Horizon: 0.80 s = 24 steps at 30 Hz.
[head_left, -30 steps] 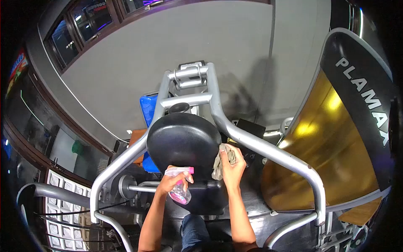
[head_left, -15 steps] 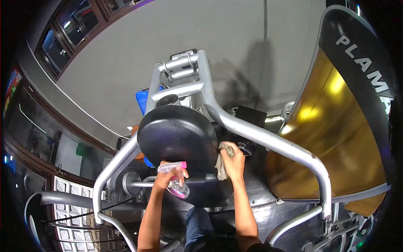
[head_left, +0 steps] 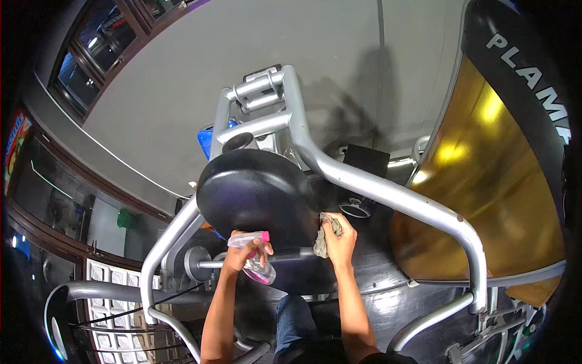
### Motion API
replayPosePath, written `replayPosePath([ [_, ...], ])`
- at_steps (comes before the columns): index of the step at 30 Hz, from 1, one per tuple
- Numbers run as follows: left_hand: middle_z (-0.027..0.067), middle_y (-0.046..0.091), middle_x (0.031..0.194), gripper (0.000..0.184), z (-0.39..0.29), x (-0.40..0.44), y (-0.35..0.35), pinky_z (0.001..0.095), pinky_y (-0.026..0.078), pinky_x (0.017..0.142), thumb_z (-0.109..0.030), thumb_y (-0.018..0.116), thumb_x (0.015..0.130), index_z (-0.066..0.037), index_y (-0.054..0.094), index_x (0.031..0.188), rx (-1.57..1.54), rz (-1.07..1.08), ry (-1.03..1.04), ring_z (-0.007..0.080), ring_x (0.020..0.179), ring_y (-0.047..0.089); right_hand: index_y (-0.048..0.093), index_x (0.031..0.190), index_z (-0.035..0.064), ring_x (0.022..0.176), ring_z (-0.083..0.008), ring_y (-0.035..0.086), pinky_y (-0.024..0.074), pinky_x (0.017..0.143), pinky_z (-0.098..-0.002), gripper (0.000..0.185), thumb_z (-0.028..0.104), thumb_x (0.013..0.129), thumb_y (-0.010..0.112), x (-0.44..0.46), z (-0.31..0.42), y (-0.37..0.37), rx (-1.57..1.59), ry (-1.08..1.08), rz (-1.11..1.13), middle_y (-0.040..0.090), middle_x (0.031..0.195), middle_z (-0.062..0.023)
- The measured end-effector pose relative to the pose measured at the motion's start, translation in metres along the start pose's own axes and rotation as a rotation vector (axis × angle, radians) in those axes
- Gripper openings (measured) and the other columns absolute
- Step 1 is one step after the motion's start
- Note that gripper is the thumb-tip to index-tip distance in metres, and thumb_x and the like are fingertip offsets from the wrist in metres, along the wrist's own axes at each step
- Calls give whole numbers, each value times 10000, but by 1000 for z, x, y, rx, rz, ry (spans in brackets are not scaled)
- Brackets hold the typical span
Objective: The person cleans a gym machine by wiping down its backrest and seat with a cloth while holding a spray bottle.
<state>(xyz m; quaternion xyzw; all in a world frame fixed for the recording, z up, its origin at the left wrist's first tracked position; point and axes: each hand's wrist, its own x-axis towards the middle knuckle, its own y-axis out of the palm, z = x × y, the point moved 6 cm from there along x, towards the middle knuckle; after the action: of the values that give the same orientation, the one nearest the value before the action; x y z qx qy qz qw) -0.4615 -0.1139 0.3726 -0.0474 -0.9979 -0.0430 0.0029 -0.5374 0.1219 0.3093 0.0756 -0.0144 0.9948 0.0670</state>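
Observation:
My left hand (head_left: pixel 244 255) is wrapped round a clear spray bottle (head_left: pixel 262 273) with a pink nozzle, held in front of the black padded backrest (head_left: pixel 254 188). A crumpled greyish cloth (head_left: pixel 322 242) is gripped in my right hand (head_left: pixel 341 241), at the right edge of the backrest. The cloth appears to touch the pad's side, though its contact is partly hidden by my fingers. Below both hands lies the dark seat pad (head_left: pixel 297 276) of the gym machine.
Silver tubular frame bars (head_left: pixel 388 191) curve round the pad on both sides. To the right stands a large gold panel (head_left: pixel 485 182) with a black lettered border. A black box (head_left: pixel 365 161) sits by the grey wall (head_left: pixel 242 48). White blocks (head_left: pixel 115 303) show at lower left.
The view has shifted slightly. My right hand and the cloth have moved a little down along the backrest's right edge; my left hand keeps its hold on the spray bottle.

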Motion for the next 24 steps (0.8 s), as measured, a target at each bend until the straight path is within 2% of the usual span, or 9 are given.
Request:
replayPosePath([
  [5,203,685,743,379,2,-1,-1,318,505,480,-236,576,933,93,662,766,-7,-10,3,228,476,628,716,983,39,742,-145,653,494,708,-294,143,82,853,674,-16,-18,-2,-14,45,-76,700,814,-87],
  [7,205,687,746,371,1,0,-1,321,505,479,-225,568,934,97,662,776,20,-20,-8,234,474,628,715,985,39,703,-128,643,493,690,-292,151,109,857,676,-19,-29,-2,-33,204,-69,690,751,-73],
  [10,207,691,752,369,2,0,-3,327,508,493,-217,553,938,102,661,787,3,-7,-12,237,475,631,714,982,38,679,-118,634,492,676,-292,162,137,859,676,-16,-38,-1,8,239,-73,679,708,-64],
  [13,210,692,753,370,2,-1,-1,328,514,509,-212,540,942,101,662,786,23,-12,-7,232,474,632,713,976,38,673,-129,636,495,677,-299,166,146,858,673,-12,-29,0,-29,222,-86,681,711,-68],
  [15,209,693,753,365,2,1,-1,326,514,508,-203,533,946,98,665,787,-15,6,43,229,472,631,711,960,33,708,-157,649,497,707,-309,156,144,857,675,-11,-20,1,-43,227,-94,699,772,-79],
  [17,209,693,754,350,-2,1,0,329,515,509,-183,530,945,99,666,788,20,-9,45,231,472,630,710,950,28,779,-192,670,499,752,-322,157,151,856,681,-15,-9,3,-94,171,-125,711,850,-94],
  [18,209,692,754,344,-3,0,1,330,515,508,-176,531,943,101,665,788,24,-17,44,232,471,630,704,938,20,827,-221,679,500,788,-330,156,151,856,688,-20,4,4,15,146,-123,713,901,-102],
  [22,205,690,747,335,-1,1,2,331,515,506,-160,534,939,105,665,781,-8,-37,53,232,468,628,665,997,-2,927,-283,654,494,838,-361,178,59,832,689,-58,53,19,17,-166,-137,661,975,-142],
  [24,201,689,738,333,-2,1,3,329,516,511,-153,535,933,105,666,768,-10,-49,35,229,473,630,689,996,81,895,-301,645,520,779,-382,227,81,774,737,-78,46,36,-102,-265,-93,631,960,-124],
])
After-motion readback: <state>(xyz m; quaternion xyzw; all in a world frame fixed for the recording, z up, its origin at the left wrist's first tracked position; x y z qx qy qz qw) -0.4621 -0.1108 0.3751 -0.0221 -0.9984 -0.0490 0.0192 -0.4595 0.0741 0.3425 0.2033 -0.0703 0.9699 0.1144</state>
